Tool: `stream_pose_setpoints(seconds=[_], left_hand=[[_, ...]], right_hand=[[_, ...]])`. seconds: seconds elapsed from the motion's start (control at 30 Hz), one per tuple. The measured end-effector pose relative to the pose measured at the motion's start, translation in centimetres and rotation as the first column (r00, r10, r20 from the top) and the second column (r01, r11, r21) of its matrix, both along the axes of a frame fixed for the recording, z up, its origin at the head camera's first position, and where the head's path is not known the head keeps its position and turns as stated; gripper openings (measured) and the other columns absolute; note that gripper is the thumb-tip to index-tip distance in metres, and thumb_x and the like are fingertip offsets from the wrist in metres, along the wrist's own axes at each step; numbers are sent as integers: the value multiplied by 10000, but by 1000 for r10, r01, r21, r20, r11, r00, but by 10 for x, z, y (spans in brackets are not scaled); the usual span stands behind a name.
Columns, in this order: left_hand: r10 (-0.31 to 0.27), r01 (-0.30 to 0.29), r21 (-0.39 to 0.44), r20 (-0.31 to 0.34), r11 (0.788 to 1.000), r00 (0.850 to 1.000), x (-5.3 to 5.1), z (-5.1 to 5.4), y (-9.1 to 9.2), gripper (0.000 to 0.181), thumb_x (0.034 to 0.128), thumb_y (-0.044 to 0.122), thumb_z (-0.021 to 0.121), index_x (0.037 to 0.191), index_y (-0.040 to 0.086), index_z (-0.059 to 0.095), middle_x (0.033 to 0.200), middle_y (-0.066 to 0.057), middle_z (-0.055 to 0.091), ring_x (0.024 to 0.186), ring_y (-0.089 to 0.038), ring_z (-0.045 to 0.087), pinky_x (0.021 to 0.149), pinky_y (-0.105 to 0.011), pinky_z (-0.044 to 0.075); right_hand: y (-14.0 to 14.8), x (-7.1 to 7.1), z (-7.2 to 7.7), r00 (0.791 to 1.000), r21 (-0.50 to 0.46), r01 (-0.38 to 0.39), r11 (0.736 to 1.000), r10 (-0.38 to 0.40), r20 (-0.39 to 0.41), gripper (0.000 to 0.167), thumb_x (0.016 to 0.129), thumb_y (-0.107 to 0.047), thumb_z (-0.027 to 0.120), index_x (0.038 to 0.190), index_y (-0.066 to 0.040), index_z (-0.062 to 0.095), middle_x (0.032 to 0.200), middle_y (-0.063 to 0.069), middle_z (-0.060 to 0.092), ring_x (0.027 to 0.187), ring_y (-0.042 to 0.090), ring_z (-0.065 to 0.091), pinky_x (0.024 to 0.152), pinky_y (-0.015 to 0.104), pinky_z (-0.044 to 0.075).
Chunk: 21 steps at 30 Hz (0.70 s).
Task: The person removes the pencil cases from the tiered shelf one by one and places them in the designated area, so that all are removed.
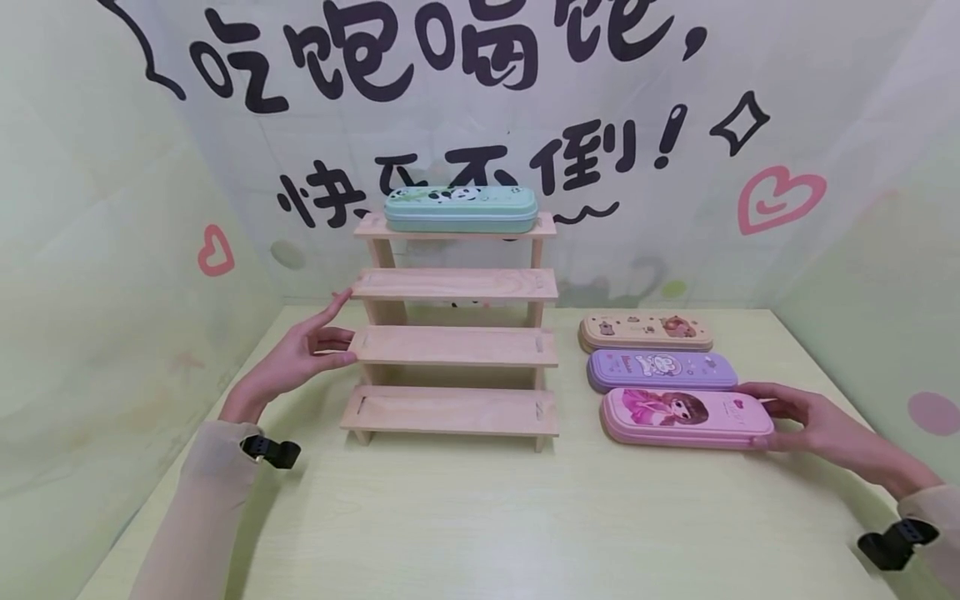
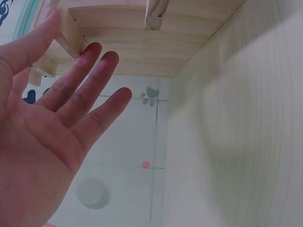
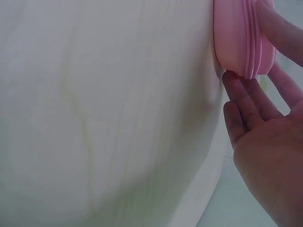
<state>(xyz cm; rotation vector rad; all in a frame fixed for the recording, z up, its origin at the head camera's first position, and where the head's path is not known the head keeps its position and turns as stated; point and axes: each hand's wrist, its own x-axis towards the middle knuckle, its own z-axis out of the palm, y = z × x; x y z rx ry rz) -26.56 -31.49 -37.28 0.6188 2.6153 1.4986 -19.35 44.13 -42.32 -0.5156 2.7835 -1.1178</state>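
A pale wooden stepped rack (image 1: pixel 453 342) stands on the table. My left hand (image 1: pixel 311 350) is at its left side, index finger and thumb touching the ends of the two middle steps. In the left wrist view the fingers of that hand (image 2: pixel 71 109) are spread and fairly straight. On the right, my right hand (image 1: pixel 813 425) grips the right end of a pink zippered pencil case (image 1: pixel 690 418) with a doll picture. The right wrist view shows the thumb on one side of the pink case (image 3: pixel 232 38) and fingers around its end.
A mint pencil case (image 1: pixel 461 210) with pandas lies on the top step. Behind the pink case lie a purple pencil case (image 1: pixel 663 371) and a beige one (image 1: pixel 645 331), close together. Printed cloth walls (image 1: pixel 675 250) enclose the table (image 1: pixel 487 517) at the back and sides.
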Motion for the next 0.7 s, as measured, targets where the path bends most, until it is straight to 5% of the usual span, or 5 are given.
stream_pose_setpoints(seconds=[0.7], left_hand=[[-4,4,-1,-6,1000,1000,-1,-1,0,1000,969,114,791,1680,436,168,1363,-246,640,1236,-378,646,939,-235,562]], right_hand=[[0,-1,0,1000,-8,-12,1000,12,-4,714,891,-76,837,1517,9,505,1300,-303,535,1080,-41,610,842,169,513]])
